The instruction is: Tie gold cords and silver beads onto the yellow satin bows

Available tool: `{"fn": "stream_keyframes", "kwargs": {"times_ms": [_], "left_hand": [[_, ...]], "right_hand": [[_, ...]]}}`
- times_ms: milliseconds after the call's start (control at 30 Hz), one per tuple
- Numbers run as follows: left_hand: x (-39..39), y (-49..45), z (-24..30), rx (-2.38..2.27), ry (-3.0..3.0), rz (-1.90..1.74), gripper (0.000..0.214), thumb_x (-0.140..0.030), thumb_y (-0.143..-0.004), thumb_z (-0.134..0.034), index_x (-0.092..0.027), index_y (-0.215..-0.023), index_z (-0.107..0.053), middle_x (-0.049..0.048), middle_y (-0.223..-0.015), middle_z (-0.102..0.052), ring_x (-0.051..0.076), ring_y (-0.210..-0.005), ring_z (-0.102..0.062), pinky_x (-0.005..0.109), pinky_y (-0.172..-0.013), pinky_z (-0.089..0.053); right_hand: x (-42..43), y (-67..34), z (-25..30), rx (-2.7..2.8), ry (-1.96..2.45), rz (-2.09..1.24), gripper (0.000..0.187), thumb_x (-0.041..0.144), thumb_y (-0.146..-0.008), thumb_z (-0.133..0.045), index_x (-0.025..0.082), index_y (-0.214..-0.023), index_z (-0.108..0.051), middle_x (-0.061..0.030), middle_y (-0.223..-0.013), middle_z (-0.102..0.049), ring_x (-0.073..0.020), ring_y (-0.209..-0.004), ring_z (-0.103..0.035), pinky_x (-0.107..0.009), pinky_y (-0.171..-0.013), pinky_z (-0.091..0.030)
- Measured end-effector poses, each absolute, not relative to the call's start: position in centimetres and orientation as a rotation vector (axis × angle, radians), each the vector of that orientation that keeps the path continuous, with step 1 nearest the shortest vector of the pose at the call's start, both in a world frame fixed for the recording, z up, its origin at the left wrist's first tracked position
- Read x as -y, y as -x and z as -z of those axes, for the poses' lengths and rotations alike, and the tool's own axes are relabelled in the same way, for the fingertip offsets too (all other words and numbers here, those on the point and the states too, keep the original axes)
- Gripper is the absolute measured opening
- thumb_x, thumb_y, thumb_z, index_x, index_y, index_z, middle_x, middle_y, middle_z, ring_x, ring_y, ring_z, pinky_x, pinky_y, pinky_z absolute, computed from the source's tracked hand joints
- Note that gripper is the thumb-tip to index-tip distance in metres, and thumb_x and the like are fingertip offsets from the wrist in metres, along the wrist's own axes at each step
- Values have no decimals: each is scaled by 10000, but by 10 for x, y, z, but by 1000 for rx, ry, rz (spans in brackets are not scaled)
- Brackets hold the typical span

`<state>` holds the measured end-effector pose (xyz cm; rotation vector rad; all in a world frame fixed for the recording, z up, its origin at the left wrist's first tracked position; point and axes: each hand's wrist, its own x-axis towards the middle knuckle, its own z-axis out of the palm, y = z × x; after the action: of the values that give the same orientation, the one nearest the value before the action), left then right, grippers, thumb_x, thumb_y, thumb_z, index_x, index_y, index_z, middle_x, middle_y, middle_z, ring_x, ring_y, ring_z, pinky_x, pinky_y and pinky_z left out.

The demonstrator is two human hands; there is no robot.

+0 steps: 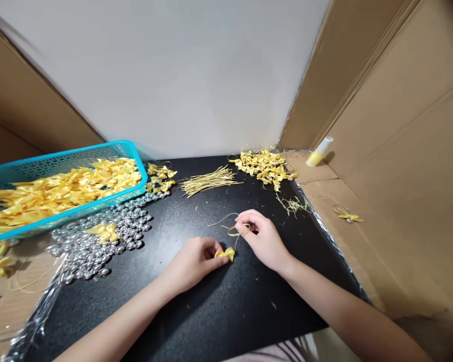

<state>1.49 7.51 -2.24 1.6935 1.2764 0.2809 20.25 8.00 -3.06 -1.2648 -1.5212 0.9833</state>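
My left hand [200, 259] rests low over the black tabletop [211, 311], thumb and fingers closed on a small yellow ribbon bow [228, 254]. Just to the right, my right hand [260, 236] pinches a thin gold cord [234, 232] that is looped near the fingertips. One strand of the cord runs down to the bow, and a loose length curls out to the left over the table. Behind the hands lies a bundle of straight gold cords [211, 181].
A turquoise basket [144, 177] of yellow bows stands at the left. Silver beads [124, 226] spread before it, with one bow [104, 233] on top. Bows with beads and cords [264, 166] are heaped at the back right, near cord scraps [292, 205] and a white-and-yellow tube [319, 152].
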Motion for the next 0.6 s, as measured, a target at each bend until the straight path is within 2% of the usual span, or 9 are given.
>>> {"fn": "stream_keyframes", "kwargs": {"times_ms": [100,233,333,433,533,600], "left_hand": [[-82,-19,29,-1205,-1369,-452,338,-468,-748,-679,-139,-751,-601,14,-669,-657,121,-543,-569,209,-505,-409],[-83,-29,38,-1159,-1166,-616,377,-472,-713,-732,-126,-815,-624,-11,-569,-632,100,-479,-563,199,-493,-441],[-79,-33,42,-1126,-1075,-694,398,-465,-689,-764,-126,-854,-641,-16,-559,-635,109,-499,-595,201,-507,-463],[-78,-33,42,-1120,-975,-744,411,-467,-678,-773,-132,-877,-643,-15,-614,-656,105,-505,-605,202,-503,-474],[-81,-30,39,-1116,-824,-678,380,-439,-668,-783,-125,-832,-646,-10,-639,-663,69,-465,-568,173,-465,-445],[-84,-27,36,-1103,-731,-586,355,-426,-657,-782,-117,-753,-636,-14,-595,-640,50,-429,-535,148,-420,-399]], "right_hand": [[-75,-204,32,1545,1263,-1049,108,224,-823,-599,182,-739,-653,-71,-1002,-672,-186,-916,-631,-290,-719,-466],[-70,-202,39,1519,1289,-1099,116,237,-815,-612,178,-728,-660,-89,-1010,-690,-204,-927,-645,-309,-726,-492],[-68,-201,41,1516,1330,-1074,119,238,-816,-611,180,-728,-666,-93,-990,-696,-205,-891,-650,-312,-708,-492],[-63,-202,37,1543,1361,-952,104,215,-812,-611,185,-729,-667,-93,-1037,-664,-211,-940,-631,-333,-777,-489],[-57,-203,30,1561,1300,-903,91,190,-811,-605,186,-731,-648,-81,-959,-647,-200,-909,-625,-327,-789,-495],[-54,-205,26,1588,1232,-1127,91,178,-816,-593,186,-745,-651,-63,-861,-666,-180,-801,-642,-299,-709,-516]]}}
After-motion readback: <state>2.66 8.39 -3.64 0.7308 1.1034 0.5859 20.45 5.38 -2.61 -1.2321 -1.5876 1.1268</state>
